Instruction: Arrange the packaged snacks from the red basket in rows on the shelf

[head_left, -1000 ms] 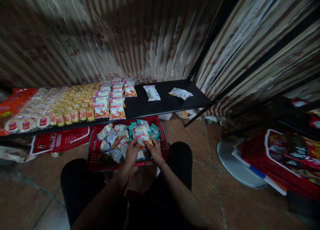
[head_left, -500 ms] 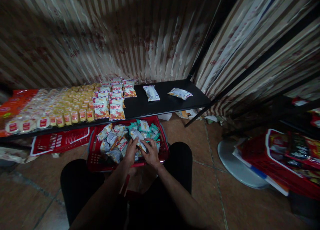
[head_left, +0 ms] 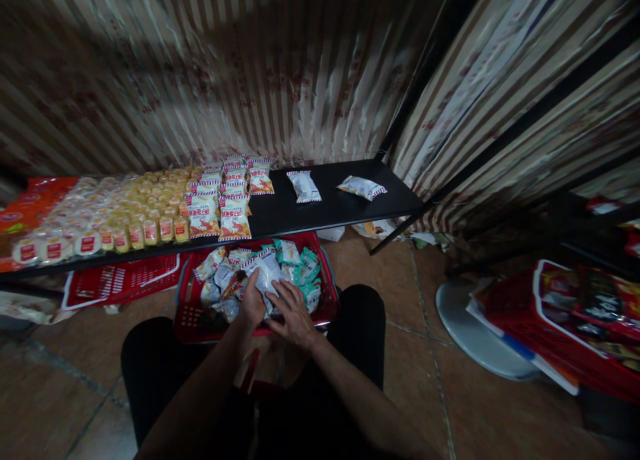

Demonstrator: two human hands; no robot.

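Between my two hands is a snack packet, its pale silvery side facing up and its striped end pointing away from me. My left hand grips it along the left edge. My right hand lies over its right side with the fingers across the wrapper. Both hands are above a red basket between my knees. In the basket lie green packets on the right and white-and-orange packets on the left; my hands hide part of them.
A black shelf board runs behind the basket. On it stand rows of snack packets, small yellow cakes, an orange bag and two loose packets. Another red basket with packets is at right, by a grey stool.
The packet in my hands has turned, so its pale side now shows more fully and its striped end points away. My right hand has flattened over it.
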